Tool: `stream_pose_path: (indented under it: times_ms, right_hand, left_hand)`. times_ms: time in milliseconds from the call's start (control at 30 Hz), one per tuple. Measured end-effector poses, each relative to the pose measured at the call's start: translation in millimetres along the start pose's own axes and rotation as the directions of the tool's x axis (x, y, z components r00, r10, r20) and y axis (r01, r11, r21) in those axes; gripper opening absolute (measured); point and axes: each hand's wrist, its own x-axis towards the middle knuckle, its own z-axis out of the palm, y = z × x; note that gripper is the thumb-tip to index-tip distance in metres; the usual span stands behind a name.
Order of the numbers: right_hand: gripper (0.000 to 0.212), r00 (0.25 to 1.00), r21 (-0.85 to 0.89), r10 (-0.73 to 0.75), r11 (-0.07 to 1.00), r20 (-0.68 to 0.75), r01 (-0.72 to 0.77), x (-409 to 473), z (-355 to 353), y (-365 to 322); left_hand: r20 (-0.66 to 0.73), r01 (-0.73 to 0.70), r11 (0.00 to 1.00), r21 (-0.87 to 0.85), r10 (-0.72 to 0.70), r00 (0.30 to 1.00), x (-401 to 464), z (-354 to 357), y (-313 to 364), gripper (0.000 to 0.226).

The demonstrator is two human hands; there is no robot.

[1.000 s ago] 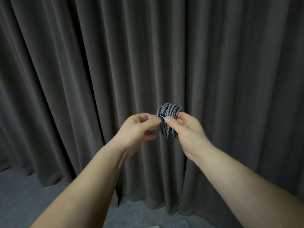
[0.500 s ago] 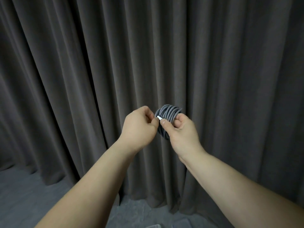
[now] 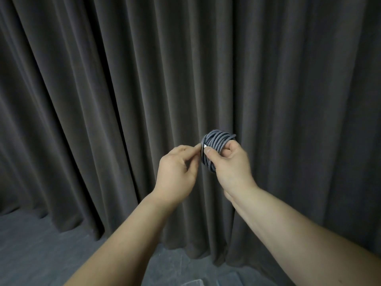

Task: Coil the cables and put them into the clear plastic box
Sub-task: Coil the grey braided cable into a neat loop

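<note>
- A dark grey pleated curtain point(image 3: 123, 100) fills the background, reaching down to a grey floor point(image 3: 31, 254).
- The right hand point(image 3: 231, 168) grips a coiled grey cable point(image 3: 216, 141), fingers curled through its loops, thumb pressed on top.
- The left hand point(image 3: 177, 172) pinches the cable's pale end beside the coil.
- Both hands are raised in open space before the curtain.

At frame centre I see the cable coil point(image 3: 216, 141) wound on my right hand point(image 3: 231, 168), my left hand point(image 3: 177, 172) just left of it, the curtain point(image 3: 123, 79) behind.
</note>
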Motion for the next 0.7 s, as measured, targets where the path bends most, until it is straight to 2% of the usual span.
stream_pose_path:
  times_ms: [133, 267, 367, 433, 500, 533, 633, 700]
  right_hand:
    - [0.013, 0.999, 0.009, 0.006, 1.0, -0.04, -0.006, 0.0, 0.9, 2.2]
    - [0.008, 0.996, 0.119, 0.081, 0.99, -0.034, -0.077, -0.2, 2.8, -4.0]
    - [0.007, 0.991, 0.135, 0.122, 0.983, 0.052, -0.128, -1.9, 8.2, -10.5]
    - [0.015, 0.983, 0.137, 0.115, 0.981, 0.141, -0.134, -3.3, 11.7, -12.3]
    - [0.022, 0.977, 0.044, 0.07, 0.996, 0.203, -0.081, -3.8, 11.7, -14.2]
    - [0.023, 0.981, -0.072, 0.027, 0.997, 0.192, -0.014, -2.9, 10.1, -15.6]
    - [0.017, 0.983, -0.436, -0.161, 0.88, 0.091, 0.185, -2.3, 5.8, -19.7]
    - [0.013, 0.946, -0.515, -0.324, 0.809, 0.012, 0.283, -5.3, 3.6, -23.2]
  left_hand:
    - [0.075, 0.037, 0.993, -0.114, -0.028, 0.997, 2.6, 2.6, -5.2, 0.035]
    - [0.115, 0.06, 0.99, -0.125, -0.046, 0.992, 1.5, 6.9, -3.5, 0.055]
    - [0.124, 0.119, 0.969, -0.218, -0.094, 0.988, 3.2, 10.6, -2.6, 0.061]
    - [0.088, 0.168, 0.94, -0.296, -0.148, 0.985, 7.9, 10.5, -3.8, 0.056]
    - [0.07, 0.23, 0.882, -0.411, -0.221, 0.973, 10.4, 7.3, -3.9, 0.05]
    - [0.078, 0.252, 0.853, -0.458, -0.244, 0.967, 11.1, 5.7, -3.4, 0.048]
    - [0.128, 0.276, 0.828, -0.489, -0.245, 0.961, 13.5, 3.0, -2.4, 0.046]
    - [0.115, 0.282, 0.831, -0.48, -0.259, 0.959, 15.8, -0.9, -8.5, 0.045]
